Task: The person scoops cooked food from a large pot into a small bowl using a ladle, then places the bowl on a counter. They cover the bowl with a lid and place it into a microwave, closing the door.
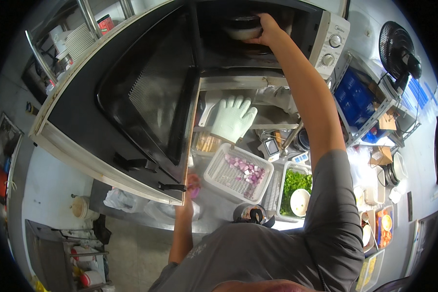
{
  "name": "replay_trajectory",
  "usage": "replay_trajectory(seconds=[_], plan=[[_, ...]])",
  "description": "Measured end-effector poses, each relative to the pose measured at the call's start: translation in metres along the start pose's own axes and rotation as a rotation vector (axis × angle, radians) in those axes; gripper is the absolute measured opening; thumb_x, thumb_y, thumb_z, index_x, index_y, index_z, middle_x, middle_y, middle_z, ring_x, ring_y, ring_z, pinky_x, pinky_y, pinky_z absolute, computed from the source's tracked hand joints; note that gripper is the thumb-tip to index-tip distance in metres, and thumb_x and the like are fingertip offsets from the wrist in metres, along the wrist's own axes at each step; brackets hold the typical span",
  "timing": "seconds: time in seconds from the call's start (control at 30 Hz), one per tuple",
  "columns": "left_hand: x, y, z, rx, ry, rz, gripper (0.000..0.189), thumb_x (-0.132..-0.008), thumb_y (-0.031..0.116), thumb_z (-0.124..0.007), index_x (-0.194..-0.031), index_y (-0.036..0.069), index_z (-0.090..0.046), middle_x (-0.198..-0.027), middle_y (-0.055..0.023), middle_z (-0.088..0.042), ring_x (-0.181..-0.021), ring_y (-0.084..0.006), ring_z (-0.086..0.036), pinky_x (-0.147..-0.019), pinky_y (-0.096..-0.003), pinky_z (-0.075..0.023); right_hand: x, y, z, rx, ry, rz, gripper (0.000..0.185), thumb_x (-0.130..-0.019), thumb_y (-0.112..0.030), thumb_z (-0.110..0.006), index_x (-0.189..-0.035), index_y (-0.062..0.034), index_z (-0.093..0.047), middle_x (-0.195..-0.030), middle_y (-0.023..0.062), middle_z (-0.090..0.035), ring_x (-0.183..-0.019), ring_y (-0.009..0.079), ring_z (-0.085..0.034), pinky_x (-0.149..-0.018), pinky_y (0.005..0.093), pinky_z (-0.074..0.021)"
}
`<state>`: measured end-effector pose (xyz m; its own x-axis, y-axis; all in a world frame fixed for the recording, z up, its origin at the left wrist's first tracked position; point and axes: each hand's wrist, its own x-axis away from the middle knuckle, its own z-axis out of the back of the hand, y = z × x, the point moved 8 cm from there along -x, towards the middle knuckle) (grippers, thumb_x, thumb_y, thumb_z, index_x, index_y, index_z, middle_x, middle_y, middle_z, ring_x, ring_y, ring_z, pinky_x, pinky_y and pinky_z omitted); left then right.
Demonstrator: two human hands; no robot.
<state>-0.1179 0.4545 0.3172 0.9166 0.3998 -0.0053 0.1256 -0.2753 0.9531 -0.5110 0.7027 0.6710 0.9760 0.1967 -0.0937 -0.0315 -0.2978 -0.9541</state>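
Note:
Inside the Midea microwave oven (237, 62), my right hand (268, 31) grips the right side of a round bowl (242, 33) with a dark top. The oven's interior is dark, so the bowl's contents cannot be made out. The microwave door (146, 95) hangs wide to the left. Below its lower corner is my left hand (192, 182), blurred and partly hidden by the door edge. Against its fingers shows a small pink object (194, 192); whether the hand holds it is unclear.
Under the oven hangs a pale green silicone glove (233, 118). A white plastic basket (213, 171) holds chopped red onion, and another basket (284, 175) has green leaves and a white bowl (300, 202). A metal shelf rack (368, 126) and black fan (396, 47) stand right.

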Motion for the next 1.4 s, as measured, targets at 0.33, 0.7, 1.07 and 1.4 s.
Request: replay_trajectory(seconds=[0.33,0.7,1.07,1.4], plan=[[0.068,0.164,0.024,-0.270,0.380,-1.005,0.061,-0.100,0.024,-0.060,-0.150,-0.002,-0.036,-0.154,-0.0209,-0.036,-0.137,-0.0376,-0.042,-0.113,-0.0476,-0.0332,-0.069,0.011,0.043,0.275,0.194,0.076,0.047,-0.103,-0.039,-0.051,-0.138,-0.0069,-0.053,-0.140,0.0167,-0.052,-0.125,0.0330,-0.056,-0.098,0.0503,-0.0509],[0.062,0.196,-0.195,-0.255,-0.444,-1.039,0.071,-0.078,0.008,-0.081,-0.138,0.007,-0.044,-0.132,-0.0199,-0.046,-0.119,-0.0312,-0.050,-0.096,-0.0435,-0.0434,0.145,-0.029,0.128,0.515,0.311,0.691,0.037,-0.098,-0.030,-0.060,-0.086,0.0040,-0.067,-0.068,0.0066,-0.064,-0.054,0.0120,-0.057,-0.052,0.0272,-0.0480],[-0.079,0.165,-0.448,-0.594,-0.390,-1.336,0.077,-0.079,-0.002,-0.070,-0.149,0.011,-0.043,-0.136,-0.0168,-0.050,-0.115,-0.0330,-0.053,-0.101,-0.0417,-0.0440,0.182,-0.040,0.219,1.222,0.656,0.689,0.035,-0.102,-0.037,-0.051,-0.100,-0.0037,-0.061,-0.089,0.0232,-0.069,-0.089,0.0473,-0.064,-0.077,0.0532,-0.0502],[-0.086,0.144,-0.427,-0.669,-0.480,-1.183,0.072,-0.081,0.002,-0.070,-0.148,0.011,-0.045,-0.145,-0.0190,-0.044,-0.134,-0.0384,-0.045,-0.112,-0.0439,-0.0375,0.162,-0.037,0.197,1.283,0.613,0.742,0.035,-0.102,-0.030,-0.045,-0.088,-0.0020,-0.060,-0.075,0.0257,-0.068,-0.071,0.0480,-0.065,-0.068,0.0566,-0.0520]])
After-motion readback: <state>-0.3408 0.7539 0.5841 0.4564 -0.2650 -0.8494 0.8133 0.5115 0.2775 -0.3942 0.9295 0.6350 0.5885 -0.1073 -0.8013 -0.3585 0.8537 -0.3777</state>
